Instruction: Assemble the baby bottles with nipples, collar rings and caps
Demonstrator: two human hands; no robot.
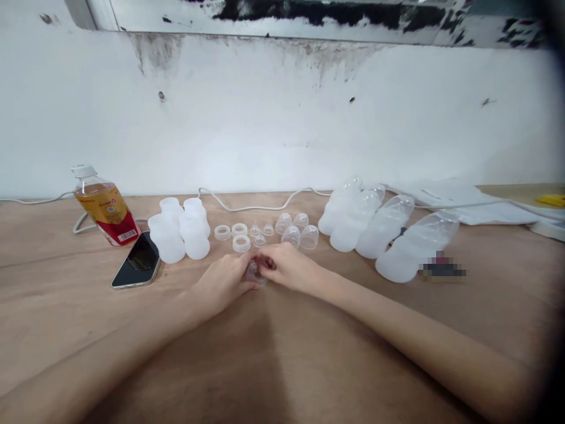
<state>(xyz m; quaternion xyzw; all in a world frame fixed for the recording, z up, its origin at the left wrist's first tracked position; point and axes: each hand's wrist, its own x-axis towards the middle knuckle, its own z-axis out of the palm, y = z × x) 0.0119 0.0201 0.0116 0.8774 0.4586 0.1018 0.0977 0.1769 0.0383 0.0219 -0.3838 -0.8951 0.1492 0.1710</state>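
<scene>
Between my hands, just above the table, is a small clear baby-bottle nipple [252, 272], seemingly seated in a collar ring; fingers hide part of it. My left hand [225, 280] grips it from the left, thumb at the front. From the right, the bent fingers of my right hand [285, 265] close on its upper part. Just beyond lie three clear collar rings [241, 243], three loose nipples [259, 240] and several clear dome caps [309, 237]. White bottle bodies [171, 244] stand in a cluster on the left. Several capped baby bottles [399, 256] stand on the right.
A drink bottle [108, 212] and a phone [138, 262] are at the left. A white cable [260, 208] runs along the wall. White plastic bags [477, 203] and a roll of tape [547, 229] lie at the far right of the wooden table [309, 365].
</scene>
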